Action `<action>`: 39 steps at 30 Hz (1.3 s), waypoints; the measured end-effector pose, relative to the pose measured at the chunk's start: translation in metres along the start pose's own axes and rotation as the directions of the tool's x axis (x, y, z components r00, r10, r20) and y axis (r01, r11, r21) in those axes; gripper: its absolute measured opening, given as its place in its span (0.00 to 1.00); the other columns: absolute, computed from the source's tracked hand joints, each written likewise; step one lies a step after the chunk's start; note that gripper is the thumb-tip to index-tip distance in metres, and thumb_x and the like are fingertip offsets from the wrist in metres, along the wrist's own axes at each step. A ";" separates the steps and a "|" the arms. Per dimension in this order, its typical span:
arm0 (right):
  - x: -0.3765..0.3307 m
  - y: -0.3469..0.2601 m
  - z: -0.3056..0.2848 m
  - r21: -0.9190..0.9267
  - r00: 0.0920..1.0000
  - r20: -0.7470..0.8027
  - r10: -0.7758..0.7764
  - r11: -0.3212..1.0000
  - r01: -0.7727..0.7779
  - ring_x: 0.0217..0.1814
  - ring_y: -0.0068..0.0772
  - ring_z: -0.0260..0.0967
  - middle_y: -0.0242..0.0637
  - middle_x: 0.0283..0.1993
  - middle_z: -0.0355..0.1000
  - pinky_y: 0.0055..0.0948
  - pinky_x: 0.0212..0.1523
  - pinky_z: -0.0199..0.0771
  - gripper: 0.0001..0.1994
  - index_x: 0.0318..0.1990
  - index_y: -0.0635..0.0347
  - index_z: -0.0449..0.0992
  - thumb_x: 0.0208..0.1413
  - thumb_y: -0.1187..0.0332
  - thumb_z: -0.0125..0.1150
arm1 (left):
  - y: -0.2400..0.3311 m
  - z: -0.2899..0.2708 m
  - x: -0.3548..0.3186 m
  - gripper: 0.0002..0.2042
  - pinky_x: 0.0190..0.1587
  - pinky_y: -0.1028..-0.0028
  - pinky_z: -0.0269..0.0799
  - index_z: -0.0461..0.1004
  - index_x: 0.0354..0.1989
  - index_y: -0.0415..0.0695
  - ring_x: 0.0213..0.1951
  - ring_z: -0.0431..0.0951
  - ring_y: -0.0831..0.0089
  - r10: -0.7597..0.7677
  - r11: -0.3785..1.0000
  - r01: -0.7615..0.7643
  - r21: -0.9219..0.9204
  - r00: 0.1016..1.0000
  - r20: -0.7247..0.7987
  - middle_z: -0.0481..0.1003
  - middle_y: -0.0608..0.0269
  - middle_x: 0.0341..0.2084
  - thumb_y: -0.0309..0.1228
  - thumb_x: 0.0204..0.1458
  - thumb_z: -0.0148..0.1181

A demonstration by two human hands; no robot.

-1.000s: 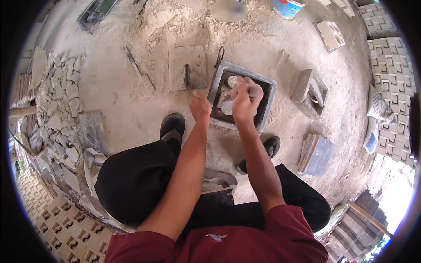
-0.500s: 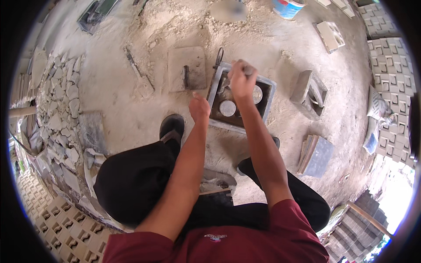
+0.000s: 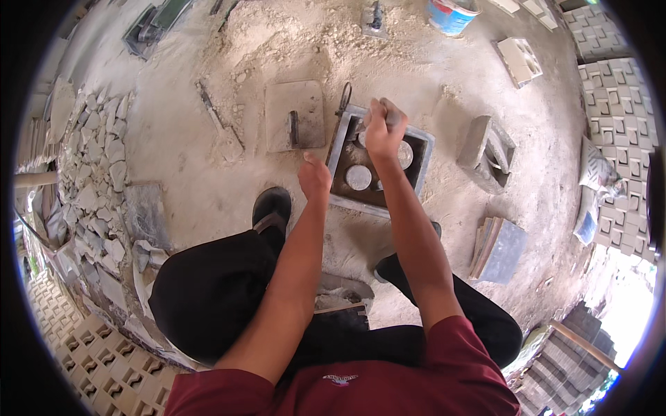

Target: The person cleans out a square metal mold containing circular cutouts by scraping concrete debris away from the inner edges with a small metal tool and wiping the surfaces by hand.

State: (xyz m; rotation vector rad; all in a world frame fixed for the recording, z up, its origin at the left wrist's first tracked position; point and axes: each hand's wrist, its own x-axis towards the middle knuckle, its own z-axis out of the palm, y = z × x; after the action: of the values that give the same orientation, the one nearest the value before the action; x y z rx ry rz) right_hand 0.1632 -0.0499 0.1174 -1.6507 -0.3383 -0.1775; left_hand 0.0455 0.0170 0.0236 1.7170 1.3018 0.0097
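Note:
A square metal-rimmed mould (image 3: 340, 197) lies on the dusty ground in front of me, with several pale round discs (image 3: 358, 177) showing inside. My right hand (image 3: 383, 135) is closed above it around a hand tool with a rounded, greyish handle end (image 3: 394, 116). The tool's lower part is mostly hidden by the hand, so its kind is unclear. Just outside the mould's left side, my left hand (image 3: 316, 177) is closed with the thumb uppermost. Whatever it may hold is hidden. A wire loop (image 3: 344, 98) rises at the mould's far left corner.
Left of the mould lies a flat plate with a handle (image 3: 281, 104); a dusty tool (image 3: 220, 121) lies beyond. A hollow block (image 3: 477, 139) and leaning plates (image 3: 505, 249) are right. Broken rubble (image 3: 94, 166) lines the left. A blue-red bucket (image 3: 452, 15) stands far off.
My right fist stays over the mould and has shifted very slightly. More of a far disc shows beside it. My left hand keeps its place with a slight turn.

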 end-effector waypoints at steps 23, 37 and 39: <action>-0.017 -0.024 0.018 0.147 0.985 -0.054 0.165 0.977 -0.156 0.20 0.13 0.45 0.24 0.14 0.49 0.22 0.17 0.45 0.16 0.15 0.59 0.54 0.52 0.75 0.49 | -0.006 -0.009 0.005 0.32 0.46 0.50 0.63 0.73 0.31 0.27 0.41 0.70 0.36 -0.011 0.999 0.012 0.031 1.000 -0.017 0.72 0.30 0.33 0.46 0.59 0.26; -0.067 -0.070 0.013 0.218 0.960 -0.054 0.277 0.941 -0.259 0.15 0.13 0.43 0.21 0.14 0.48 0.21 0.15 0.43 0.18 0.14 0.55 0.53 0.55 0.74 0.49 | -0.013 -0.018 0.009 0.34 0.45 0.50 0.64 0.73 0.29 0.25 0.39 0.71 0.36 -0.037 0.998 0.040 0.039 0.995 -0.093 0.72 0.30 0.32 0.47 0.59 0.27; -0.091 -0.040 0.001 0.173 0.980 -0.021 0.200 0.966 -0.193 0.17 0.13 0.44 0.23 0.13 0.49 0.22 0.16 0.44 0.18 0.14 0.58 0.53 0.53 0.75 0.50 | -0.011 -0.006 0.010 0.34 0.45 0.50 0.65 0.73 0.28 0.25 0.39 0.71 0.36 0.003 0.999 -0.001 0.037 0.998 -0.059 0.72 0.29 0.31 0.47 0.59 0.27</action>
State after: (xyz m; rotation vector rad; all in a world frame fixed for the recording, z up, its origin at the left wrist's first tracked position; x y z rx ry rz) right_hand 0.0646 -0.0564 0.1270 -1.4988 -0.1542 -0.0300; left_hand 0.0389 0.0288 0.0150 1.7610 1.3512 0.0386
